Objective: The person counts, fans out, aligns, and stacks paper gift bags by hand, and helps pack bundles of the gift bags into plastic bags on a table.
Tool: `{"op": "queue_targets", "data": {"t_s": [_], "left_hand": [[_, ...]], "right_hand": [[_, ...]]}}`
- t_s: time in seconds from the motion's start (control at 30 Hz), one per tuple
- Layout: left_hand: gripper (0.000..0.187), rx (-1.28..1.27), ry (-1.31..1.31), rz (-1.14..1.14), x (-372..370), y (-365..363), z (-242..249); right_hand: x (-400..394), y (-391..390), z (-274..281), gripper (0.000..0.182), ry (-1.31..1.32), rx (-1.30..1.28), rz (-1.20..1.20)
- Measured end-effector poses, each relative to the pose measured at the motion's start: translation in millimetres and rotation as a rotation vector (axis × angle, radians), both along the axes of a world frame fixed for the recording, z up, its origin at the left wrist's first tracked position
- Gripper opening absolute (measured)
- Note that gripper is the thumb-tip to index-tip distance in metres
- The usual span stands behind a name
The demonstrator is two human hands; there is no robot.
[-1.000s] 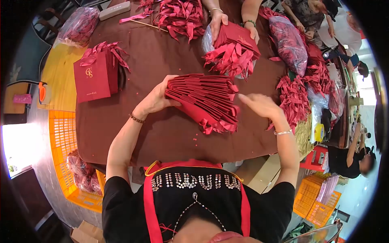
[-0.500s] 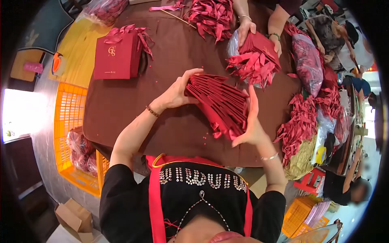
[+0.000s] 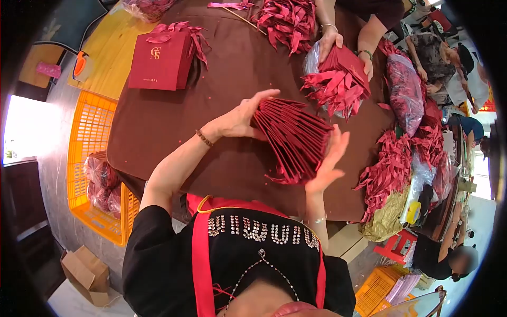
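Note:
A thick bundle of flattened dark-red paper gift bags [image 3: 293, 138] is fanned out above the near part of the table, folded edges upward. My left hand [image 3: 240, 117] is closed on the bundle's upper-left end. Against its right side rests my right hand [image 3: 328, 162], palm near the edges and fingers stretched out and spread. Ribbon ends show at the bundle's lower edge. Beyond, to the left, a standing group of red bags [image 3: 160, 62] with gold lettering carries ribbon handles on top.
Across the brown-covered table [image 3: 211, 84], another person's hands [image 3: 328, 43] hold a red bag bundle with ribbons [image 3: 338, 84]. A ribbon pile [image 3: 285, 24] lies at the far side. More ribbons [image 3: 384, 169] and a plastic-wrapped bundle [image 3: 405, 90] line the right edge. An orange crate [image 3: 87, 142] stands left.
The bundle has shifted slightly right and its edges are turned more toward me. My right hand has moved down along its side, fingers now spread outward. My left hand still grips its end.

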State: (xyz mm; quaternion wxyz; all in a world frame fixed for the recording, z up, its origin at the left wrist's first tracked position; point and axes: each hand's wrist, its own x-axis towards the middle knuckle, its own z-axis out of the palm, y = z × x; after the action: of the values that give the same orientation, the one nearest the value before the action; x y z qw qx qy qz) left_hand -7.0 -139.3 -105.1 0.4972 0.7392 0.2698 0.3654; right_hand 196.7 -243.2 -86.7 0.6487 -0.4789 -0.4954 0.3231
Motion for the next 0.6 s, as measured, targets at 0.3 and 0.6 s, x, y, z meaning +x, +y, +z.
{"op": "queue_targets", "data": {"t_s": [0.3,0.6], "left_hand": [[0.110,-0.223,0.018,-0.084,-6.5,-8.0,-0.6],[0.086,-0.185,-0.169,0.134,-7.9,-24.1,-24.3]], "right_hand": [[17.9,28.8,-1.3,0.075,0.195,-0.102,0.132],[-41.6,14.7,-15.9,0.060,-0.125,0.078,-0.274]]}}
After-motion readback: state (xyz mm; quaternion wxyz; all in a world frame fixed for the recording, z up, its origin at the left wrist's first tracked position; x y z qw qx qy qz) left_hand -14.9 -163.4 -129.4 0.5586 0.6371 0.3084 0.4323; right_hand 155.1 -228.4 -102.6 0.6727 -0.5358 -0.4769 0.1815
